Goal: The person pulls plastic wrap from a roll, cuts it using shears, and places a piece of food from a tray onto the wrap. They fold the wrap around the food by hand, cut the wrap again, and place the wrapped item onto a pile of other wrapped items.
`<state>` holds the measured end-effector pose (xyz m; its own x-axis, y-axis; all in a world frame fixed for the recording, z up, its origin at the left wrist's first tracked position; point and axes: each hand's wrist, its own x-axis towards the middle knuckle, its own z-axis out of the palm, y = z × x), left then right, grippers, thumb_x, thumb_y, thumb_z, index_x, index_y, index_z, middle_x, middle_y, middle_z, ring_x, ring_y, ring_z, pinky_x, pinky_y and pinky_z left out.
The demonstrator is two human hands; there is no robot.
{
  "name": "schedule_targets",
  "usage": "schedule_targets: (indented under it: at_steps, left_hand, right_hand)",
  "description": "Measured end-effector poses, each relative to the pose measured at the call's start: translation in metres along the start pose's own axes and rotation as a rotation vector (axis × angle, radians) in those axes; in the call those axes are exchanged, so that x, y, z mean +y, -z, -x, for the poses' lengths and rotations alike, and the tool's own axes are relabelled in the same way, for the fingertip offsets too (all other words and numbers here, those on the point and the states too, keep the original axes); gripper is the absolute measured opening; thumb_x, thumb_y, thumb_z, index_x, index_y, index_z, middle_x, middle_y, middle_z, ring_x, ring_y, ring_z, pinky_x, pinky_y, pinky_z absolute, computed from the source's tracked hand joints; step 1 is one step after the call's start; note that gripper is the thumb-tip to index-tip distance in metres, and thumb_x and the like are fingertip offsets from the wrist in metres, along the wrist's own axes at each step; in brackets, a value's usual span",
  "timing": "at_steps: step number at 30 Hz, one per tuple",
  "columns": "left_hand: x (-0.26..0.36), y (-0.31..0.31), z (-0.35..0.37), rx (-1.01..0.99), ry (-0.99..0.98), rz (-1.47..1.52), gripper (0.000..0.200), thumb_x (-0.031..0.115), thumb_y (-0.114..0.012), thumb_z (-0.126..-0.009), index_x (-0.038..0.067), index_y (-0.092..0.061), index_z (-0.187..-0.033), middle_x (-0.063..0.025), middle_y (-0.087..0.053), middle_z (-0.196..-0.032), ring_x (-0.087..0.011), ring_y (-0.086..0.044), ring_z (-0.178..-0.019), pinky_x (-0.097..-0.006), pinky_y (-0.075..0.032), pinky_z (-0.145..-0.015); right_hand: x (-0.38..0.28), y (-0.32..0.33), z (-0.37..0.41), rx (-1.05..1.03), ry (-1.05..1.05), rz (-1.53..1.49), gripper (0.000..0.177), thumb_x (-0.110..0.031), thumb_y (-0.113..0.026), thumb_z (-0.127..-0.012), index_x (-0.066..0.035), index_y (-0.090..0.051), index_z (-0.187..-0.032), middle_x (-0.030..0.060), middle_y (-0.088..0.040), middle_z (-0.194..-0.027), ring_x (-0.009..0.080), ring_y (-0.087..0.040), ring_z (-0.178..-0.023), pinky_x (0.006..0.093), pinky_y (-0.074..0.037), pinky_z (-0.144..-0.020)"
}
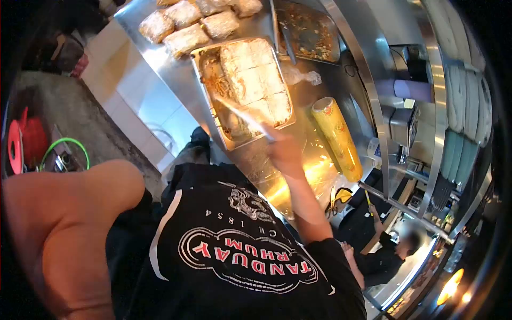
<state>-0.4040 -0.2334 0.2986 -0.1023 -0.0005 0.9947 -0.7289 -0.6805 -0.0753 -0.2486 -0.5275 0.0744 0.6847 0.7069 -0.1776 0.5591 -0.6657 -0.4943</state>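
Note:
A metal tray holds a baked dish with a pale browned top, cut into several squares. Its left side is scooped out, leaving brown residue along the bottom. My right hand is closed round the handle end of a knife, over the tray's near part. The knife's long, light blade reaches into the scooped-out side; motion blurs its outline. My left arm is bent at the left edge, close to the camera, and its hand is out of frame.
Several plastic-wrapped portions lie beyond the tray. A second tray with scraps and a dark-handled utensil stands at the back right. A yellow roll lies on the steel counter. Another person works at the right, below shelves of stacked dishes.

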Motion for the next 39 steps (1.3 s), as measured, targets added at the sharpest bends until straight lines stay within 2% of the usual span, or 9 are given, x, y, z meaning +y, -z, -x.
schedule_targets:
  at_steps: [3, 6, 11, 13, 15, 19, 24, 31, 39]
  left_hand:
    - [-0.001, 0.012, 0.017, 0.084, 0.088, -0.062, 0.014, 0.009, -0.049, -0.091, 0.0, -0.053, -0.101, -0.0104, -0.058, -0.093, -0.0173, -0.056, -0.076, -0.0262, -0.047, -0.068]
    - [-0.005, 0.016, 0.046, 0.184, 0.236, -0.175, 0.015, 0.007, -0.048, -0.091, 0.001, -0.052, -0.104, -0.0096, -0.058, -0.095, -0.0155, -0.055, -0.077, -0.0258, -0.046, -0.069]
    - [-0.002, -0.028, 0.195, 0.402, 1.314, -0.191, 0.022, 0.0, -0.046, -0.09, 0.0, -0.049, -0.111, -0.0079, -0.055, -0.105, -0.013, -0.053, -0.086, -0.0254, -0.044, -0.076]
    - [0.027, -0.043, 0.296, 0.129, 1.785, -0.432, 0.026, 0.007, -0.051, -0.089, 0.003, -0.051, -0.115, -0.0075, -0.057, -0.106, -0.0132, -0.054, -0.087, -0.027, -0.045, -0.077]
    - [0.062, -0.056, 0.354, -0.146, 2.012, -0.404, 0.029, 0.007, -0.05, -0.087, -0.001, -0.049, -0.114, -0.0166, -0.056, -0.106, -0.0226, -0.057, -0.09, -0.0319, -0.047, -0.079]
    - [0.093, -0.08, 0.369, 0.011, 2.321, 0.09, 0.026, 0.017, -0.051, -0.093, 0.003, -0.048, -0.114, -0.0071, -0.059, -0.094, -0.0141, -0.056, -0.083, -0.0292, -0.047, -0.071]
    - [0.106, -0.089, 0.377, 0.102, 2.261, 0.193, 0.017, 0.015, -0.056, -0.089, 0.002, -0.046, -0.096, -0.0085, -0.056, -0.08, -0.0164, -0.055, -0.074, -0.0319, -0.045, -0.07]
    - [0.11, -0.093, 0.392, 0.209, 2.124, 0.244, 0.017, 0.012, -0.057, -0.088, 0.004, -0.044, -0.096, -0.0082, -0.052, -0.073, -0.0174, -0.051, -0.069, -0.0323, -0.042, -0.066]
    - [0.102, -0.091, 0.368, 0.096, 2.154, 0.111, 0.017, 0.005, -0.052, -0.087, 0.003, -0.042, -0.101, -0.0183, -0.051, -0.076, -0.0354, -0.053, -0.073, -0.0393, -0.042, -0.069]
  right_hand:
    - [-0.029, 0.067, -0.005, -0.142, -0.097, 0.587, 0.042, -0.015, -0.059, -0.08, -0.03, -0.059, -0.12, 0.0101, -0.063, -0.081, 0.0317, -0.061, -0.069, 0.0425, -0.049, -0.06]
    - [-0.023, 0.093, -0.017, -0.122, -0.004, 0.645, 0.037, -0.021, -0.058, -0.084, -0.029, -0.06, -0.119, 0.0096, -0.06, -0.079, 0.0308, -0.061, -0.068, 0.0406, -0.048, -0.059]
    - [-0.043, 0.099, -0.042, -0.24, 0.077, 0.772, 0.032, -0.029, -0.059, -0.086, -0.026, -0.062, -0.118, 0.0093, -0.058, -0.077, 0.0287, -0.061, -0.066, 0.0393, -0.048, -0.058]
    - [-0.045, 0.096, -0.049, -0.293, 0.103, 0.85, 0.034, -0.037, -0.056, -0.087, -0.026, -0.061, -0.118, 0.0124, -0.059, -0.078, 0.0299, -0.061, -0.061, 0.0419, -0.048, -0.053]
    - [-0.05, 0.095, -0.054, -0.29, 0.146, 0.848, 0.032, -0.038, -0.056, -0.087, -0.025, -0.063, -0.116, 0.0122, -0.059, -0.077, 0.0299, -0.061, -0.061, 0.0419, -0.048, -0.053]
    - [-0.061, 0.097, -0.067, -0.254, 0.157, 0.851, 0.03, -0.038, -0.055, -0.088, -0.022, -0.066, -0.111, 0.0114, -0.059, -0.075, 0.0299, -0.062, -0.063, 0.0416, -0.049, -0.054]
    - [-0.07, 0.092, -0.082, -0.372, 0.158, 0.965, 0.03, -0.036, -0.054, -0.088, -0.023, -0.065, -0.112, 0.0116, -0.06, -0.077, 0.0295, -0.063, -0.068, 0.0416, -0.049, -0.056]
    - [-0.075, 0.091, -0.099, -0.475, 0.082, 0.895, 0.03, -0.035, -0.051, -0.09, -0.022, -0.063, -0.115, 0.0149, -0.065, -0.086, 0.0332, -0.063, -0.077, 0.0435, -0.05, -0.064]
    - [-0.101, 0.081, -0.128, -0.645, 0.103, 0.969, 0.029, -0.032, -0.05, -0.091, -0.02, -0.063, -0.113, 0.0162, -0.065, -0.085, 0.0349, -0.063, -0.078, 0.0458, -0.05, -0.066]
